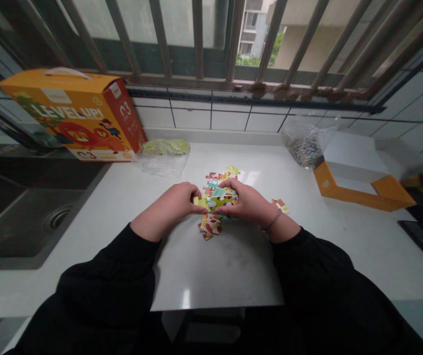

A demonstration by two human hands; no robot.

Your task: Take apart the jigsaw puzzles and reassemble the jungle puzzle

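Observation:
Colourful jigsaw puzzle pieces (210,224) lie in a loose cluster on the white counter, in the middle of the head view. My left hand (182,198) is closed, its thumb and fingers pinching a yellow-green puzzle piece (201,201) at the cluster's left side. From the right, my right hand (241,198) grips several puzzle pieces (223,198), tilted up off the counter, between thumb and fingers. The two hands' pieces meet or overlap; whether they interlock I cannot tell. Part of the cluster is hidden under my hands. Beside my right wrist lies another puzzle piece (281,205).
An orange puzzle box (86,118) stands at the back left near a dark sink (19,217). Beside it lies a clear bag (165,153) with yellow-green contents. A plastic bag of small items (305,148) and an open orange box (359,190) sit at the right.

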